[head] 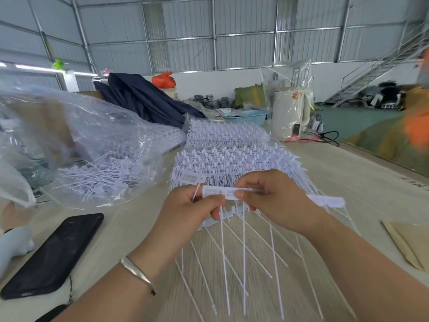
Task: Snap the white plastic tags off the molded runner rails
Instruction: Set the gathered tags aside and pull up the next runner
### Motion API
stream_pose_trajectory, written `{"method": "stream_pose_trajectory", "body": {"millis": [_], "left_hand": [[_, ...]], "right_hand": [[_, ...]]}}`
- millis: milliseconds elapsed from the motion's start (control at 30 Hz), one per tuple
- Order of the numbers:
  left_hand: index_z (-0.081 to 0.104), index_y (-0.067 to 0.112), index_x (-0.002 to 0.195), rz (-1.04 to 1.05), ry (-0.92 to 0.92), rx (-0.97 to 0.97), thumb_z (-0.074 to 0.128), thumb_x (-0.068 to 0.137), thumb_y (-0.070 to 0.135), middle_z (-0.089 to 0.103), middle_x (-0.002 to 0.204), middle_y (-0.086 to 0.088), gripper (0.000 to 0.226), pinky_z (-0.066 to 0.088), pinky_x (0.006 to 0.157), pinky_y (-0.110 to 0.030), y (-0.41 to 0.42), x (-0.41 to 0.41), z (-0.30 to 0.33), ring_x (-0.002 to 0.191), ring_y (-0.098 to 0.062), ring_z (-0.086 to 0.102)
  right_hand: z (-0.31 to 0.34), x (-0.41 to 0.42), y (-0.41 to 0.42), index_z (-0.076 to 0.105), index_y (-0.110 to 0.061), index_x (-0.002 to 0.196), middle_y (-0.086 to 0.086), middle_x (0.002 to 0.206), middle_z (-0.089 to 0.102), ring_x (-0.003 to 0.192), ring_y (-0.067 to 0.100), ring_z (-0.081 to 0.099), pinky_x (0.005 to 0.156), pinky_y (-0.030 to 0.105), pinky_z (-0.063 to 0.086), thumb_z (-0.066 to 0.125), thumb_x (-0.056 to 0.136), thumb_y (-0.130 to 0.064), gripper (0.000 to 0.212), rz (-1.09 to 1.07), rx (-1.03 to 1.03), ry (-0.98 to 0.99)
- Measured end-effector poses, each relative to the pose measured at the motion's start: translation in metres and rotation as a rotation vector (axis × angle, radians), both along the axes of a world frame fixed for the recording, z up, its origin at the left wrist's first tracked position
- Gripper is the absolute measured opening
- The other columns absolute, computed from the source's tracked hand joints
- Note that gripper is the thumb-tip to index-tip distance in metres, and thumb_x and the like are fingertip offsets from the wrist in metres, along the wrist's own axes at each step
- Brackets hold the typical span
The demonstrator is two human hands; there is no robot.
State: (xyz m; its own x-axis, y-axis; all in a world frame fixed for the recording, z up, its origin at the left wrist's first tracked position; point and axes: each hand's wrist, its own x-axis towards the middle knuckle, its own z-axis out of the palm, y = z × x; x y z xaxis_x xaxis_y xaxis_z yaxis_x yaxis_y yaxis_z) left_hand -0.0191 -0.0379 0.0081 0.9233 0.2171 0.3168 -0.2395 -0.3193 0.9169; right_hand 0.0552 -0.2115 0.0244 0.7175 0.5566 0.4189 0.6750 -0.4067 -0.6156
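While both hands pinch one rail [214, 221], left grip [185, 209] on stems, right grip [264, 194] on a tag [219, 191]: risk of twisting stems, scattering tags off desk [362, 173].

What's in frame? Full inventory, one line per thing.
rail: one, white, held between both hands, thin tails hanging down
stacked rails: many, white, table centre beyond the hands
clear bag: one, left, holds loose white tags
phone: one, black, table lower left
dark cloth: one, navy, behind the bag
basket: one, light blue, far table
orange bag: one, far back
wrapped appliance: one, white, in clear plastic, right of basket
table: one, light wood
bracelet: one, silver, left wrist
left hand: shut on rail's left end
right hand: shut on rail
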Motion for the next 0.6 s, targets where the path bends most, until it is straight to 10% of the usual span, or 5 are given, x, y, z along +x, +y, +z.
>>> {"method": "stream_pose_trajectory", "body": {"millis": [233,600], "left_hand": [[0.069,0.008,0.065,0.025,0.036,0.157,0.063,0.089,0.024,0.059,0.058,-0.012,0.030,0.032,0.044,-0.014,0.003,0.002,0.000,0.038,-0.003,0.037],[0.066,0.018,0.055,0.168,-0.173,0.327,0.055,0.083,0.036,0.063,0.052,0.004,0.035,0.037,0.049,-0.016,-0.002,-0.004,0.001,0.044,-0.004,0.050]], "right_hand": [[0.005,-0.009,0.002,0.068,-0.029,0.080,-0.012,0.041,0.038,0.051,0.008,0.041,0.088,0.032,0.026,0.062,0.092,-0.029,0.014,-0.083,-0.074,-0.301],[0.005,-0.022,0.015,0.054,-0.023,0.067,-0.011,0.054,0.039,0.053,0.015,0.038,0.079,0.038,0.026,0.058,0.091,-0.025,0.024,-0.248,-0.116,-0.569]]}}
